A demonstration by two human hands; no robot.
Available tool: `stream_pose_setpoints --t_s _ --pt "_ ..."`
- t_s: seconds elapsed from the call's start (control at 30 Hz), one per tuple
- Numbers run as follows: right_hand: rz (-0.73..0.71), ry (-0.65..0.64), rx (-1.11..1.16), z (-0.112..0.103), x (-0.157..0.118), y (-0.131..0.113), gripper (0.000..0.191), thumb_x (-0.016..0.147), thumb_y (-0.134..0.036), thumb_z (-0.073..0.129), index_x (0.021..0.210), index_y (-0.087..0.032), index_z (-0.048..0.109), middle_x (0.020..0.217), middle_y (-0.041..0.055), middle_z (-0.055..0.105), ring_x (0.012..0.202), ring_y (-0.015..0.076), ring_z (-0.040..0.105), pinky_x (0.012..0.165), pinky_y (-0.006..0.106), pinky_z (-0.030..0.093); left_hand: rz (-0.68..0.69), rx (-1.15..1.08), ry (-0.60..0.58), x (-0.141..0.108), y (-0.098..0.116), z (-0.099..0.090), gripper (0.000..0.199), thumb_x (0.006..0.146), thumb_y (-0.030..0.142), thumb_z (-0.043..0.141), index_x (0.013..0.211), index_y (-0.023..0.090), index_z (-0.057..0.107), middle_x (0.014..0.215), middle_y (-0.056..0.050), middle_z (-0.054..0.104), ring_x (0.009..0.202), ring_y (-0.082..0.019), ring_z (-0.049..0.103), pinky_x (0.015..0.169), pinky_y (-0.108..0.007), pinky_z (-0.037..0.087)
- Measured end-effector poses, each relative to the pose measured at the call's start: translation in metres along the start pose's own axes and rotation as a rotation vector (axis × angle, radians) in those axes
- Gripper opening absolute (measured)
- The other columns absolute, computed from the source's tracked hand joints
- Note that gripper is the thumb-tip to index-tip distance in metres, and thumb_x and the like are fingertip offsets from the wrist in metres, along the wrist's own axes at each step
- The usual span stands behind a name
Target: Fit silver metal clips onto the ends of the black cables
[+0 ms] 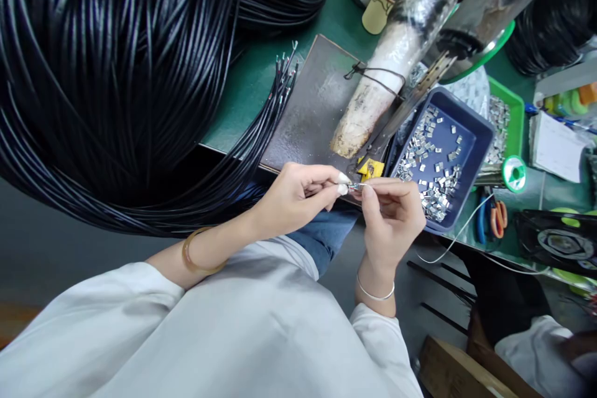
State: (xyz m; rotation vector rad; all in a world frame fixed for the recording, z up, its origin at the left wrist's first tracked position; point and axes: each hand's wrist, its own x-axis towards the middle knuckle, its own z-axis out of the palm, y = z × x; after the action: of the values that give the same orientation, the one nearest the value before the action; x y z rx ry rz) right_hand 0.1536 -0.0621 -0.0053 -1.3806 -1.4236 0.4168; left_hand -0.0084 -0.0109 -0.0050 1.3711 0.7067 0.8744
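Observation:
Both hands meet near the front edge of the bench. My left hand (303, 189) is closed in a pinch on a small silvery connector (355, 186) with bits of coloured wire at it. From the other side my right hand (392, 211) pinches at the same spot, thumb and forefinger on what look like thin wire ends. The fingertips hide most of the piece. Just beyond the fingers lie a yellow sponge (370, 168) and the tip of a wrapped tool (349, 137). A blue tray (473, 137) of small metal connector shells stands beside my right hand.
Black cables (116, 74) heap up at the left, their stripped ends (286, 68) on a dark board (312, 99). At the right are a green bin (517, 106), a solder spool (513, 174), orange-handled pliers (498, 219) and a fan (559, 242). Another person's sleeve (536, 348) shows lower right.

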Motion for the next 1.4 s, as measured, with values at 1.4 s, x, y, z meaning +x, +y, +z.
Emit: stream_pose_setpoints --t_s 1.4 --pt "-0.170 0.294 -0.059 -0.002 -0.004 0.004 0.014 0.092 -0.025 0.057 0.104 -0.022 0.064 0.062 -0.0077 0.058 0.041 0.0049 0.048 0.038 0.018 0.036 0.269 0.230 0.254 -0.007 -0.019 0.009 0.014 0.085 0.018 0.065 0.085 0.012 0.077 0.062 0.001 0.067 0.047 -0.005 0.046 0.046 -0.017 0.035"
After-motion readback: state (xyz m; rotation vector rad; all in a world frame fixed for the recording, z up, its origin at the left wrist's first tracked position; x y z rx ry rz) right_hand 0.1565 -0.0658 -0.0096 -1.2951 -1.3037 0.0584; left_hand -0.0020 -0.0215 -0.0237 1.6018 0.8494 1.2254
